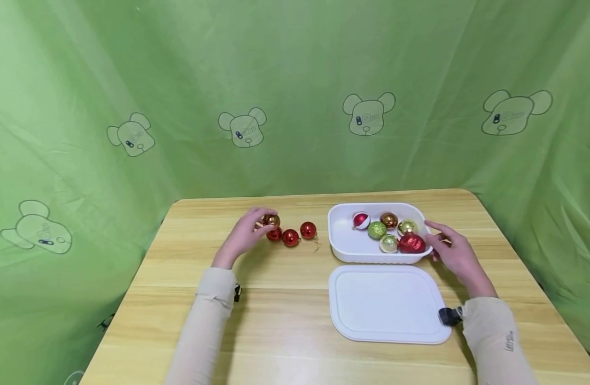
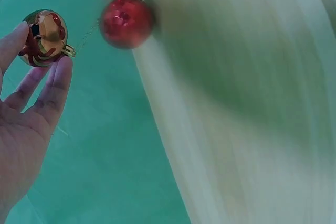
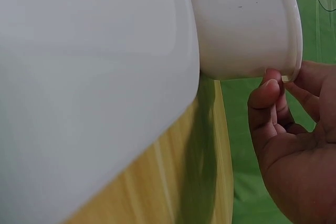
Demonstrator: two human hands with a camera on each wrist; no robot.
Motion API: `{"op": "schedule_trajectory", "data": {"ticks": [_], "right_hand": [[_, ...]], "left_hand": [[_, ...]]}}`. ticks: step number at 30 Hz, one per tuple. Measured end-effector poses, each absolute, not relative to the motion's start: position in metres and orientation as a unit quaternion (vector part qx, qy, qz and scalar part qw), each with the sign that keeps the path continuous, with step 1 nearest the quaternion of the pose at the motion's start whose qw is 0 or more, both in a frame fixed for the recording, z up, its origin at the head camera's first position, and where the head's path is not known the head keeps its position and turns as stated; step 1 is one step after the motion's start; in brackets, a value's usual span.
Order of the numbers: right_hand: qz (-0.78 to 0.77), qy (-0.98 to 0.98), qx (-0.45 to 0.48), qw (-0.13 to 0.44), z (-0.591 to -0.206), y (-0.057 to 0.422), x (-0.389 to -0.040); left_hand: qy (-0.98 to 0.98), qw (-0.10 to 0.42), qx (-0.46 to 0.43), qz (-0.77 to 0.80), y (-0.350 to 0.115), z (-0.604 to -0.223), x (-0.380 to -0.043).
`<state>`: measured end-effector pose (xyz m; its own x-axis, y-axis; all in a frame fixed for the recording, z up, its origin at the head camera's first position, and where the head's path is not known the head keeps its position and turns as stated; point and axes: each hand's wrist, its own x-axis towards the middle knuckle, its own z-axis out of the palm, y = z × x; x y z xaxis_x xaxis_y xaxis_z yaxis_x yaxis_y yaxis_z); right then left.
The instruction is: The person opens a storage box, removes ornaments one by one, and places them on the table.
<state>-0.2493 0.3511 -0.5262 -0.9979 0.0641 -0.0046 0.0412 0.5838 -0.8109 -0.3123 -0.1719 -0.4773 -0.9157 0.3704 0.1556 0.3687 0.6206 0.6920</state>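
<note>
My left hand [image 1: 242, 235] pinches a shiny copper-gold Christmas bauble [image 1: 272, 221] between thumb and fingers; in the left wrist view this bauble [image 2: 50, 32] shows its small gold cap. Just by that hand, red baubles [image 1: 290, 237] lie on the table, one partly hidden under the held one. My right hand [image 1: 455, 254] holds the right end of a white plastic box [image 1: 340, 235]; in the right wrist view its fingers [image 3: 265, 95] pinch the box's rim. Inside the box are several baubles, among them a large red one [image 1: 412, 244] and a green one [image 1: 377, 230].
A white lid [image 1: 388, 305] lies flat in front of the box. Wooden table [image 1: 271, 326] spreads under everything, its back edge close to a green curtain [image 1: 295, 64]. A thin gold string [image 1: 317, 244] trails from the rightmost loose red bauble.
</note>
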Motion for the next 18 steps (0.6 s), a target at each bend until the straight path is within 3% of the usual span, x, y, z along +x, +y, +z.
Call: {"op": "schedule_trajectory", "data": {"ticks": [18], "right_hand": [[0.457, -0.889, -0.031, 0.01, -0.525, 0.351, -0.249]], "left_hand": [[0.914, -0.014, 0.164, 0.371, -0.203, -0.485, -0.315]]}}
